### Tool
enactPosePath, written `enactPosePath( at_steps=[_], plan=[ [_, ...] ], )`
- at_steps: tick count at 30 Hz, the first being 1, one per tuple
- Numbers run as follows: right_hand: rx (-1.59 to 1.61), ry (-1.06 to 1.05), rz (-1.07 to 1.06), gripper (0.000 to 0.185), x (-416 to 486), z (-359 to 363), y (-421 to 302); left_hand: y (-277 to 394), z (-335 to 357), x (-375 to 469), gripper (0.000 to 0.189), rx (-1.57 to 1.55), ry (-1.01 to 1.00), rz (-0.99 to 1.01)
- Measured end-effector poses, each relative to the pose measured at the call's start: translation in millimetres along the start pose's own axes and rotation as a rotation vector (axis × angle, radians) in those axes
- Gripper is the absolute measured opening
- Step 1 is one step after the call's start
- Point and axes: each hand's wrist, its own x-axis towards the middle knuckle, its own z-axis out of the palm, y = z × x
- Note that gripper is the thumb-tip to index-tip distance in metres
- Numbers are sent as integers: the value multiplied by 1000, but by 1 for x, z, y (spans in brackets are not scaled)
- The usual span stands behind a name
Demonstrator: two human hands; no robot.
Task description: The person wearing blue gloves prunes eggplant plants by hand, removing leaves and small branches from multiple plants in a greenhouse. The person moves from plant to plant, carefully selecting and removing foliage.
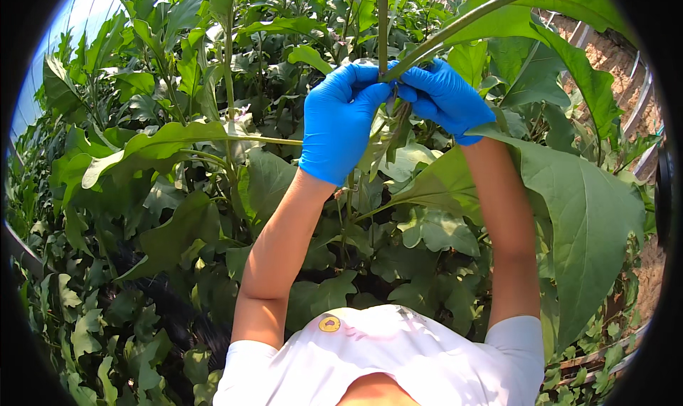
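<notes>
My left hand [341,118], in a blue disposable glove, has its thumb and fingers closed at the fork of an eggplant-like plant's stem [382,27]. Against the other side of that fork is my right hand [445,99], gloved alike, its fingers bent close to the stem. A thick side branch [453,26] rises from between my hands to the upper right. Limp, partly dried leaf pieces [397,131] hang just below the fingers. What lies between my fingertips is hidden.
Dense leafy plants surround my arms. A broad leaf [584,208] overlaps my right forearm, and a long leaf [160,142] reaches in from the left. Pale flowers [241,112] show at left. Plastic greenhouse sheeting [53,48] is upper left; a brown earthen surface [608,59] lies right.
</notes>
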Motion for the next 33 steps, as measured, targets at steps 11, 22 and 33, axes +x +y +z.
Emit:
enactPosePath(
  at_steps=[11, 22, 33],
  plan=[
    [-592, -566, 236, 38, -57, 71, 12, -5, -27, 31, 17, 100, -107, -44],
    [49, 21, -12, 28, 80, -7, 36, -47, -53, 67, 37, -463, -267, -136],
    [2, 208, -457, 51, 108, -24, -72, -50, 15, 79, 31, -483, -267, -426]
  ],
)
